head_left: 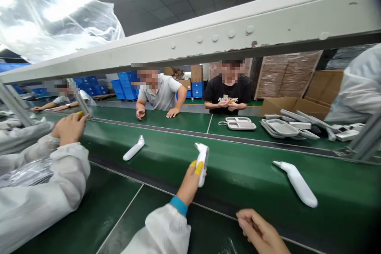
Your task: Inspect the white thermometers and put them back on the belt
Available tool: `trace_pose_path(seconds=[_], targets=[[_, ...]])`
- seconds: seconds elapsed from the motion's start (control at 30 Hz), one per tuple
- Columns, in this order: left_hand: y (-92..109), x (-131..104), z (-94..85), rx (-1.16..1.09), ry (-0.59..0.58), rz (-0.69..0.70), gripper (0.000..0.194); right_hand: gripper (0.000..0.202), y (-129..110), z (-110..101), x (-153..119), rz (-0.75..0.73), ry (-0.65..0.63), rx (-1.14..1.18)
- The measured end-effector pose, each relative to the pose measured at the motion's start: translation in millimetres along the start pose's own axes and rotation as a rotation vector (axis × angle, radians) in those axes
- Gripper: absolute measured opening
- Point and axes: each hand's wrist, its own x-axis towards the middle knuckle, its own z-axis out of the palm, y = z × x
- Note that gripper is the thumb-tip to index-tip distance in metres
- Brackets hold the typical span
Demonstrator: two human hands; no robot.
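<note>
1. My left hand [189, 180] is grasping one white device [203, 154] near the centre of the frame, over the green belt [166, 154].
2. My right hand [262, 232] is hovering at lower right, loosely curled, its grip looking released.
3. I am handling one; a second device [133, 149] is lying left of centre, a third device [299, 184] at right. I cannot tell whether any is finished.
4. I am counting three devices; the pale trays [282, 127] at right are overlapping too much to count.

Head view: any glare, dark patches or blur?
Head view: glare whitens patches of the clear plastic sheet, upper left; same view, right corners fall dark; same view, the white device in the left hand has a clear outline, but its side marking is too small to read.
</note>
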Motion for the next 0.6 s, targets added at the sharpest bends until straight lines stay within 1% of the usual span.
trace_pose_path(seconds=[0.07,0.1,0.13,0.2,0.27,0.33,0.43,0.6], targets=[[2,-35,31.1,-0.163,-0.129,-0.006,0.050,0.032,-23,-5,7,-0.007,0.067,0.060],[4,-50,41.8,-0.233,-0.170,-0.023,0.053,0.032,-33,-7,11,-0.018,0.082,0.098],[5,-63,49.2,-0.305,-0.200,-0.048,0.054,0.031,-43,-8,15,-0.028,0.084,0.136],[8,-78,57.0,-0.450,-0.250,-0.121,0.055,0.028,-55,-9,22,-0.024,0.095,0.213],[10,-83,59.9,-0.547,-0.284,-0.187,0.057,0.024,-59,-9,28,0.013,0.115,0.292],[8,-85,61.5,-0.550,-0.293,-0.205,0.058,0.022,-59,-9,30,0.054,0.128,0.358],[1,-85,63.8,-0.503,-0.295,-0.188,0.057,0.027,-56,-12,30,0.088,0.120,0.419],[-12,-84,66.2,-0.428,-0.285,-0.135,0.060,0.038,-54,-18,30,0.124,0.067,0.465]])
